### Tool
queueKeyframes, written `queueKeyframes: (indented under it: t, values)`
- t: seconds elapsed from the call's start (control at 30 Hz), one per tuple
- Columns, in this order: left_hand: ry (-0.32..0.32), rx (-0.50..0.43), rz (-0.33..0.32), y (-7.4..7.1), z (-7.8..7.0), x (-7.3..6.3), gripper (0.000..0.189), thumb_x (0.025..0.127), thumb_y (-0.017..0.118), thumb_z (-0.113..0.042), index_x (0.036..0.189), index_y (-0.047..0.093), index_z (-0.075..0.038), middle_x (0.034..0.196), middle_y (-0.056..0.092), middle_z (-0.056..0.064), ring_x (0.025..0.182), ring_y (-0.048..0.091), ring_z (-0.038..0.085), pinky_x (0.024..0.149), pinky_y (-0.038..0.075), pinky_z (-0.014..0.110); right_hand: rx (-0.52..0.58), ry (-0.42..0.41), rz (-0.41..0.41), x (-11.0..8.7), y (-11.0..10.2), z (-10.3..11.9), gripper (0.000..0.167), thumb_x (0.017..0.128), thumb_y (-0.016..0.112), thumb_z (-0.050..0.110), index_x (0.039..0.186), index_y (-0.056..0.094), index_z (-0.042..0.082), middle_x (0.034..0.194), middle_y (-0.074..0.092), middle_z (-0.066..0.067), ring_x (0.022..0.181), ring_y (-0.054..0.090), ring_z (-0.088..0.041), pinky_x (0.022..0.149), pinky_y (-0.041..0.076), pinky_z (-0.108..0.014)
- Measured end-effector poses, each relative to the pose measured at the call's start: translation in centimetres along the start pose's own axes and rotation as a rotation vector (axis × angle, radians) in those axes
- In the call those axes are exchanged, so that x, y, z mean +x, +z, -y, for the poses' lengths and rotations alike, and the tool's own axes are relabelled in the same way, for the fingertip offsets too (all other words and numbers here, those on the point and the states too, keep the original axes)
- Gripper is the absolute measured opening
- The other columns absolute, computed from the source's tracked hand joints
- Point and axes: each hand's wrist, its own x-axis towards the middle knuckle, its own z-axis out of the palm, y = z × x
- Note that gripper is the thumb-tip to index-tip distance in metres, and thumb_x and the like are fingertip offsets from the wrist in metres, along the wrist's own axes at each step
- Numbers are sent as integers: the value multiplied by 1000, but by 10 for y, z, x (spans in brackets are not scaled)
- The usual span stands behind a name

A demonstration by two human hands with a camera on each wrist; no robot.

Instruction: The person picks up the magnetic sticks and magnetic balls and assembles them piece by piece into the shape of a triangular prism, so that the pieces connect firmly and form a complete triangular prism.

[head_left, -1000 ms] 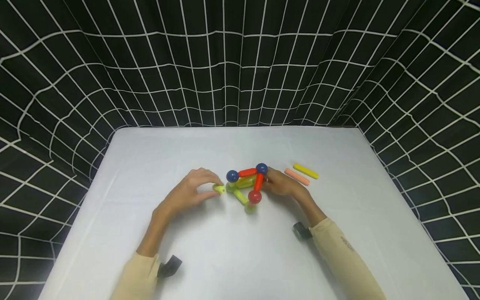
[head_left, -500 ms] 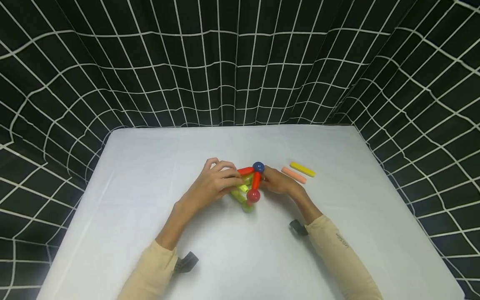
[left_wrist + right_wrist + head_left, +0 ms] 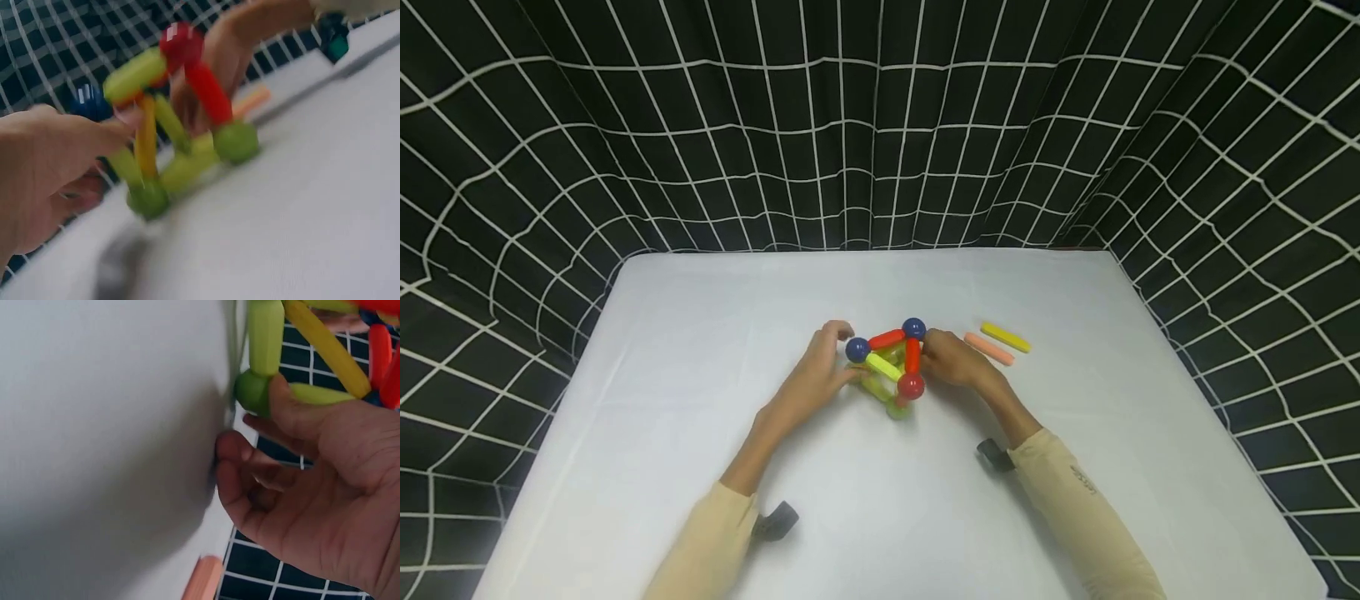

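A ball-and-stick frame (image 3: 912, 357) of toy rods and balls stands mid-table. Its upper triangle has two red rods, a lime rod (image 3: 883, 367), two blue balls and a red ball (image 3: 911, 386); lime rods and green balls form the base. My left hand (image 3: 812, 371) curves loosely about the left corner, index finger beside a blue ball (image 3: 857, 349), thumb reaching in below it. In the left wrist view the thumb overlaps the column there. My right hand (image 3: 957, 358) grips the rear right corner; in the right wrist view its thumb presses by a green ball (image 3: 253, 394).
To the right of the right hand, an orange stick (image 3: 989, 348) and a yellow stick (image 3: 1006, 337) lie loose on the white table (image 3: 880, 508). A black curtain (image 3: 880, 125) with a white grid encloses the back and sides.
My left hand brought a lime rod onto the frame, where it now spans a blue ball and the red ball. The hand then drew back slightly left. The right hand stayed at its corner.
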Motion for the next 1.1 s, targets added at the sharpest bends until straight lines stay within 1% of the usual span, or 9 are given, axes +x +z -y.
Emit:
queueKeyframes:
  t: [0.07,0.13,0.2,0.33,0.5,0.6,0.7,0.9,1.1]
  values:
    - [-118,-28,61,7,10,1,51,89,84,-24,129,56,-9,120,65,8,110,61,24,100,55,42,-46,56,-34,0,-2,3,34,103,63,13,136,61,2,102,70,-14,84,62,-21,73,54,-29]
    - [-160,-38,100,13,18,2,38,89,83,-25,119,63,-12,105,69,4,96,61,20,88,55,38,-80,110,-69,-3,-6,5,40,103,63,16,141,58,3,102,69,-15,82,60,-22,69,53,-27]
    - [-158,-29,101,17,23,1,30,89,83,-26,109,64,-15,93,66,2,86,56,19,77,51,34,-124,159,-126,-11,-13,6,43,103,65,15,143,58,3,110,70,-17,89,63,-25,75,58,-31]
    - [-124,-16,46,23,27,0,31,87,86,-28,99,60,-16,85,57,0,79,51,16,70,46,28,-300,239,-265,-34,-31,-3,37,103,66,14,135,62,-3,118,67,-26,97,67,-39,86,60,-51]
    - [-116,-23,24,27,32,-2,35,87,86,-30,95,54,-16,85,53,-1,79,48,14,69,42,25,-485,338,-207,-57,-36,-25,29,106,54,7,127,65,-10,105,66,-33,81,67,-44,72,58,-55]
    - [-108,-23,16,30,37,-2,37,88,85,-31,95,52,-17,85,52,-1,79,48,14,69,43,25,-448,356,-143,-68,-34,-31,21,102,52,1,114,66,-9,93,64,-26,73,60,-34,64,53,-46]
    - [-84,-13,10,33,40,-3,36,89,84,-32,95,52,-17,85,52,-1,79,48,14,69,43,25,-349,312,-70,-79,-35,-25,9,100,58,3,103,65,-2,87,64,-16,73,55,-26,64,48,-38]
    - [-59,5,5,37,41,-3,34,90,82,-35,97,54,-18,86,54,-3,79,49,13,69,44,25,-142,177,130,-92,-31,17,19,96,70,7,115,71,9,85,64,-4,75,54,-17,67,46,-28]
    - [-50,26,-11,37,40,-4,33,90,82,-34,98,55,-18,87,54,-2,79,49,12,69,44,25,-36,26,42,-82,4,55,22,99,70,9,121,69,8,71,55,1,62,48,-11,58,39,-21]
